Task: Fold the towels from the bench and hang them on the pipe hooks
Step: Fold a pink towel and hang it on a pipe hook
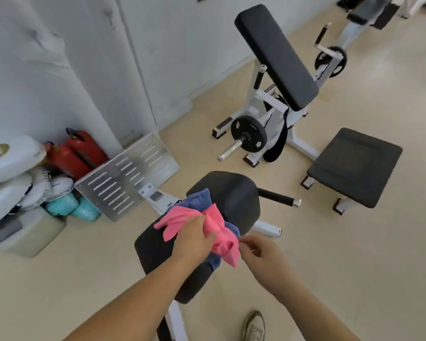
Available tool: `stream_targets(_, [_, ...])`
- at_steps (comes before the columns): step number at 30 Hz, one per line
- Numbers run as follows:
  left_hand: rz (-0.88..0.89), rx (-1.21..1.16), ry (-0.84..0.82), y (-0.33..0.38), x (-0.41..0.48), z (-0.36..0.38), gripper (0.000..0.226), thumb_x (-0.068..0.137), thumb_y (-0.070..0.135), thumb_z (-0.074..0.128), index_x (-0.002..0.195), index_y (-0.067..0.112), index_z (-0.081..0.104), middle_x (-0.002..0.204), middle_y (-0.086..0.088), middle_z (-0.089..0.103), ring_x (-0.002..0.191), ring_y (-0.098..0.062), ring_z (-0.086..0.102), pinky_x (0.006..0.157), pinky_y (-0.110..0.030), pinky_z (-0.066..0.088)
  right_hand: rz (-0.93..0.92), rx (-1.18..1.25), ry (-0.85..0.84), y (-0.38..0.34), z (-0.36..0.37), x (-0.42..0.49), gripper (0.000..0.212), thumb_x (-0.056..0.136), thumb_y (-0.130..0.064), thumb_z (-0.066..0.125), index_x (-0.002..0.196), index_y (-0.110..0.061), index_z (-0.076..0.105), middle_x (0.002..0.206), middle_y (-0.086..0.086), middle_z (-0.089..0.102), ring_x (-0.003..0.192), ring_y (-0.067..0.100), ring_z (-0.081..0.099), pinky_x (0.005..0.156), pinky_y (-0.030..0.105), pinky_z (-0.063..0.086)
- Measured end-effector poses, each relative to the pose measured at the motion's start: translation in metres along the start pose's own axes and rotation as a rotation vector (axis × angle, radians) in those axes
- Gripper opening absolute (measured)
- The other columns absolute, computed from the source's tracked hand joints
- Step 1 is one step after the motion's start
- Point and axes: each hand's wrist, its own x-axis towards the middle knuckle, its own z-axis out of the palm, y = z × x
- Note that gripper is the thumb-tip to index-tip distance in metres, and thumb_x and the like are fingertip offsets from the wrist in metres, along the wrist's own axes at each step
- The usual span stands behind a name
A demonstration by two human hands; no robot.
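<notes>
A crumpled pink towel lies on top of a blue towel on the black padded bench in front of me. My left hand clutches the middle of the pink towel. My right hand pinches the towel's lower right corner with thumb and fingers. Part of the blue towel peeks out under the pink one near my left wrist. No pipe or hooks are in view.
A white weight machine with a long black pad and a plate stands beyond. A square black seat is at the right. A slotted metal plate, red extinguishers and bags crowd the left wall. My shoe is below.
</notes>
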Motion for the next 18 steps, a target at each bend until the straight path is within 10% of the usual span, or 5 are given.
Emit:
stream_targets(5, [-0.189, 0.357, -0.027, 0.015, 0.015, 0.042, 0.054, 0.097, 0.039, 0.061, 0.145, 0.018, 0.046, 0.14, -0.007, 0.055, 0.13, -0.026, 0.051, 0.109, -0.036, 0.04, -0.043, -0.142, -0.163, 0.035, -0.071, 0.007, 0.016, 0.099, -0.025, 0.057, 0.096, -0.028, 0.072, 0.091, -0.004, 0.073, 0.087, 0.015, 0.068, 0.078, 0.023, 0.054])
stream_targets(14, [-0.142, -0.133, 0.241, 0.085, -0.029, 0.022, 0.019, 0.098, 0.017, 0.06, 0.112, 0.019, 0.073, 0.103, 0.003, 0.072, 0.092, -0.014, 0.063, 0.083, -0.024, 0.044, -0.158, -0.215, -0.211, 0.035, -0.132, 0.027, 0.025, 0.098, -0.026, 0.06, 0.121, -0.031, 0.068, 0.105, -0.013, 0.071, 0.097, 0.006, 0.066, 0.095, 0.033, 0.056])
stream_targets(18, [-0.022, -0.349, 0.185, 0.113, -0.072, -0.007, 0.021, 0.102, 0.025, 0.056, 0.091, 0.038, 0.069, 0.081, 0.015, 0.065, 0.076, -0.006, 0.06, 0.067, -0.012, 0.047, -0.485, -0.283, -0.306, -0.024, -0.128, 0.038, 0.048, 0.094, -0.025, 0.067, 0.138, -0.039, 0.056, 0.13, -0.025, 0.054, 0.116, -0.007, 0.053, 0.097, 0.01, 0.041])
